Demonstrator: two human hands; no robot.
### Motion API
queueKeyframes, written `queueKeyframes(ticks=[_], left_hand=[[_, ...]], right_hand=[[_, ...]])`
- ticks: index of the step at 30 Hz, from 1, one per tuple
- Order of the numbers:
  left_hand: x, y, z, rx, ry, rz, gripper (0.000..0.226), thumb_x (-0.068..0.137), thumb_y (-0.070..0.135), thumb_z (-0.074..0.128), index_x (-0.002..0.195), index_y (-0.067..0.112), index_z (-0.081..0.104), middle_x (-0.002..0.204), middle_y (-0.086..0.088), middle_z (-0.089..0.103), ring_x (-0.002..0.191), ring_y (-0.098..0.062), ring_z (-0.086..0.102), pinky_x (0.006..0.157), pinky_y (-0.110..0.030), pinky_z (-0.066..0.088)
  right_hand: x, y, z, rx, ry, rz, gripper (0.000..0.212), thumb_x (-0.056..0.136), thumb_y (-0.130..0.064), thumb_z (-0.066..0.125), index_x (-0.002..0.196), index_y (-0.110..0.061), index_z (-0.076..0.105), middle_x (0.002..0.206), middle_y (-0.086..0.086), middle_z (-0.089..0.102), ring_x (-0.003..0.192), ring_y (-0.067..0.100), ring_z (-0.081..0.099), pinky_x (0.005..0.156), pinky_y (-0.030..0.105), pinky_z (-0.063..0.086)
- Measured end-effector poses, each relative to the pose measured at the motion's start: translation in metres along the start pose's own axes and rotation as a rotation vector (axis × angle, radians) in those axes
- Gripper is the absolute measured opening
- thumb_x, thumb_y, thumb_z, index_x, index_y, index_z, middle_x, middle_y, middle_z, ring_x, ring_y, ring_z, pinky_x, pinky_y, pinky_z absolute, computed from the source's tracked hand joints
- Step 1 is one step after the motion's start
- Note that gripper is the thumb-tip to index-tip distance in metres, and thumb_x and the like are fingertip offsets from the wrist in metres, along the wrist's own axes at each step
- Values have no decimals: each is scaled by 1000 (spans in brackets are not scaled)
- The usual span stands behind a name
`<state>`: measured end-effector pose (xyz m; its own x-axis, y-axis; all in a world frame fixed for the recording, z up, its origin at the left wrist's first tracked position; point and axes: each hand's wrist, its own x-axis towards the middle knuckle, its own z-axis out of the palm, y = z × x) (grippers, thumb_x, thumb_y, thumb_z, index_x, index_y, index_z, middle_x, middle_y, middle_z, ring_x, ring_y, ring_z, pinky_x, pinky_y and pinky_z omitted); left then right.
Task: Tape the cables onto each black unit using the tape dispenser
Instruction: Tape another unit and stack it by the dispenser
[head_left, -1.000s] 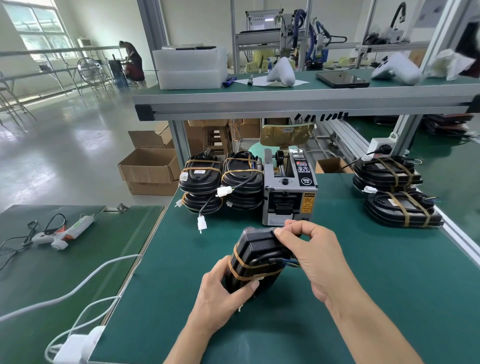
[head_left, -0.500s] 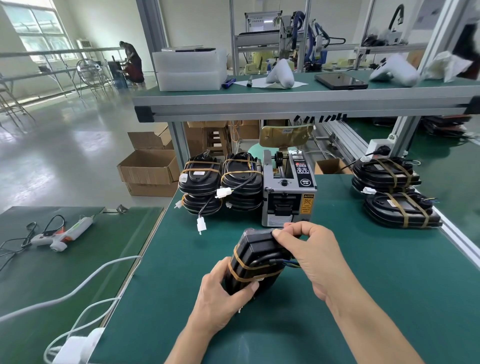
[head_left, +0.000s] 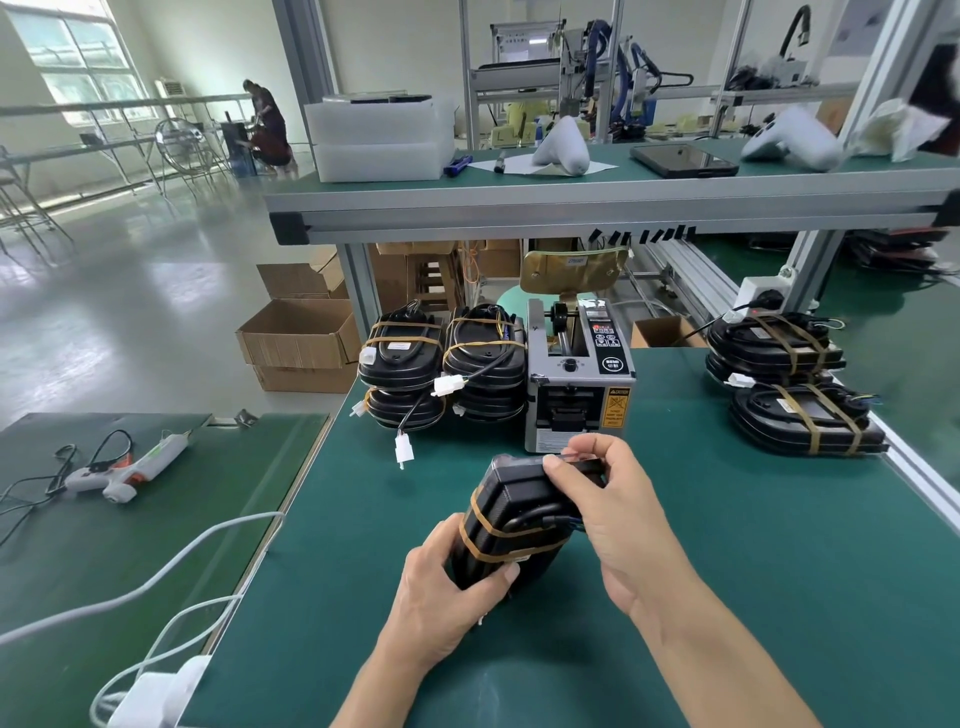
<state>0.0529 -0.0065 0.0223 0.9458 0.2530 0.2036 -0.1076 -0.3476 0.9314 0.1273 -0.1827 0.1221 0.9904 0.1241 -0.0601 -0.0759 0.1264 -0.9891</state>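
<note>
The black ribbed plastic unit (head_left: 511, 525), already banded twice with tan tape across its middle, stands tilted on edge near the front middle of the green tabletop (head_left: 753, 571), just in front of the grey automatic tape dispenser (head_left: 576, 384). My left hand (head_left: 447, 587) grips its lower end, thumb curled over the near face by the lower band. My right hand (head_left: 618, 514) is curled over the top end, where thumb and forefinger pinch a short clear strip of tape (head_left: 576, 457) against the unit's upper edge.

Half a second ago those right fingers sat lower on the unit's top corner and no strip showed between them; now they have lifted a little and the strip is stretched out flat above the edge. I read that as a fresh piece being laid on the top end, above the black cable (head_left: 540, 514) looped under my palm. The step looks part done: the strip seems to touch at one end, not yet smoothed down.

Further out, taped black units (head_left: 447, 358) are stacked at the dispenser's left toward the tabletop's back edge, and two more taped units (head_left: 800, 410) lie along the right edge. A white glue gun (head_left: 124, 467) rests on the neighbouring green bench on the left.
</note>
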Motion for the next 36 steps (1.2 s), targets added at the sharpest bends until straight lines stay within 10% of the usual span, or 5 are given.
queueKeyframes(ticks=[17,24,29,36], left_hand=[[1,-5,0,3,-12,3,34,84,38,84,108,18,71,89,-8,75,80,-39,68,69,-47,58],[2,-5,-5,-41,45,-53,29,85,59,68,105,39,62,92,12,72,83,-7,65,74,-18,50],[3,-7,-6,-182,53,-70,46,100,61,47,102,18,64,84,8,62,81,-15,57,79,-40,45],[12,-17,-3,-265,164,-122,39,108,40,49,139,28,67,134,10,74,130,-10,66,111,-39,48]], right_hand=[[0,-6,-4,8,-73,33,27,88,-34,81,110,-27,69,109,4,68,93,13,69,66,18,53],[1,21,-13,128,-142,206,27,107,-48,49,124,-42,68,126,-16,73,109,6,68,98,34,47],[2,44,-9,121,-222,244,28,112,-30,45,130,-36,66,123,-9,76,105,18,76,81,32,60],[27,61,5,-39,-131,294,23,108,-34,54,126,-28,67,107,-3,80,90,17,78,68,30,61]])
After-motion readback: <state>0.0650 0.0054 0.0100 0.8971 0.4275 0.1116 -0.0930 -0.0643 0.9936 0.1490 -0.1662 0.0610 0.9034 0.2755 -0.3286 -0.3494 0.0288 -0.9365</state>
